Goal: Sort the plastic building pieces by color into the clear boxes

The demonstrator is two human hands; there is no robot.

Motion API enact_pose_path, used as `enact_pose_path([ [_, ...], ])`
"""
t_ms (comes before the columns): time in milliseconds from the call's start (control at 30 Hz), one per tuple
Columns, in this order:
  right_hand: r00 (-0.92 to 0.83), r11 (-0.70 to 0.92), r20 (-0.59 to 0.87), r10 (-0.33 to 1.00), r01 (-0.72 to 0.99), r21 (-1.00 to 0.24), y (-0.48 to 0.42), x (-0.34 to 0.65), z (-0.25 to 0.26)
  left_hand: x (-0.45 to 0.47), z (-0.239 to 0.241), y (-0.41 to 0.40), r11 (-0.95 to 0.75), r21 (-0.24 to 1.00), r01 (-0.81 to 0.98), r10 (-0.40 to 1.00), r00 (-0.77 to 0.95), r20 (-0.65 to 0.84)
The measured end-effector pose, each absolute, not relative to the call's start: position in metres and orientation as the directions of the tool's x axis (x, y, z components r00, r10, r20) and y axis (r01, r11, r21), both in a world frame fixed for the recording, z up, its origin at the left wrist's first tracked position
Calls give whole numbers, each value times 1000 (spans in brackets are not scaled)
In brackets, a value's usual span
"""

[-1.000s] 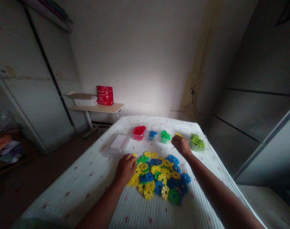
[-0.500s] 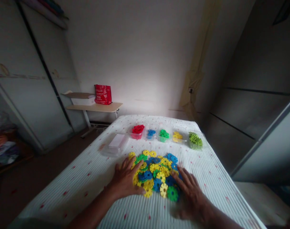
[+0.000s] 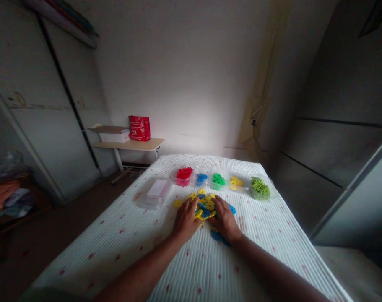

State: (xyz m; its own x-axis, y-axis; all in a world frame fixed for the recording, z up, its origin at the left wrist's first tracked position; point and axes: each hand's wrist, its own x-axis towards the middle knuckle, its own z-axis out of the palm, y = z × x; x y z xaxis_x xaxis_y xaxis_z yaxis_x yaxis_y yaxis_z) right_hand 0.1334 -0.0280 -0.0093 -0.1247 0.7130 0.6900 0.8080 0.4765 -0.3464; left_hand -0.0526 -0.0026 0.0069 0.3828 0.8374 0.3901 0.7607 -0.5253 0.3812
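Note:
A heap of yellow and blue flower-shaped plastic discs (image 3: 206, 212) is squeezed together on the white bedspread. My left hand (image 3: 185, 218) presses against its left side, fingers curved around the edge. From the right, my right hand (image 3: 226, 219) cups the same discs, so the bunch is gripped between both palms. A lone yellow disc (image 3: 178, 203) lies left of my left hand, and blue discs (image 3: 216, 235) stick out below my right wrist. The lower part of the heap is hidden by my hands.
Behind the heap stand clear boxes with red pieces (image 3: 184, 173), blue discs (image 3: 201, 178), green discs (image 3: 218, 180), yellow discs (image 3: 236, 183) and light green pieces (image 3: 260, 187). A lidded clear box (image 3: 156, 193) lies at left. A side table (image 3: 131, 144) carries a red bag (image 3: 139, 128).
Both hands have moved inward from the sides of the spread-out discs, pushing them into a tighter, higher heap. The view has shifted slightly.

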Motion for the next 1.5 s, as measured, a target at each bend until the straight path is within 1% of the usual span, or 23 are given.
enact_pose_path([
  [200,-5,403,733,680,837,-369,-9,150,10,-56,12,0,-600,394,696,768,362,528],
  [333,64,355,743,666,849,-392,-11,184,5,-62,7,1,-611,425,668,750,316,581],
  [467,220,266,696,683,813,-518,-16,213,-6,-67,6,4,-563,464,684,759,206,617],
  [533,274,225,650,708,785,-576,-18,219,-7,-69,10,1,-541,459,704,766,188,615],
  [633,273,186,571,775,764,-618,-21,218,-2,-72,18,-5,-500,441,745,796,196,573],
  [733,257,145,514,819,773,-617,-23,213,3,-72,23,-9,-428,449,784,849,178,497],
  [867,283,110,489,825,768,-631,-25,212,5,-72,23,-8,-380,460,803,885,170,434],
  [1000,281,92,466,839,771,-630,-25,213,5,-73,22,-7,-381,463,800,894,192,404],
  [1133,267,90,454,850,776,-625,-27,212,8,-73,18,-4,-395,432,811,891,224,395],
  [1267,269,71,446,853,788,-611,-28,210,10,-74,14,0,-426,429,797,871,232,434],
  [1400,270,71,457,847,795,-602,-28,209,10,-77,15,0,-376,435,818,872,154,464],
  [1500,266,76,458,848,795,-602,-28,209,11,-77,17,0,-334,401,853,893,150,424],
])
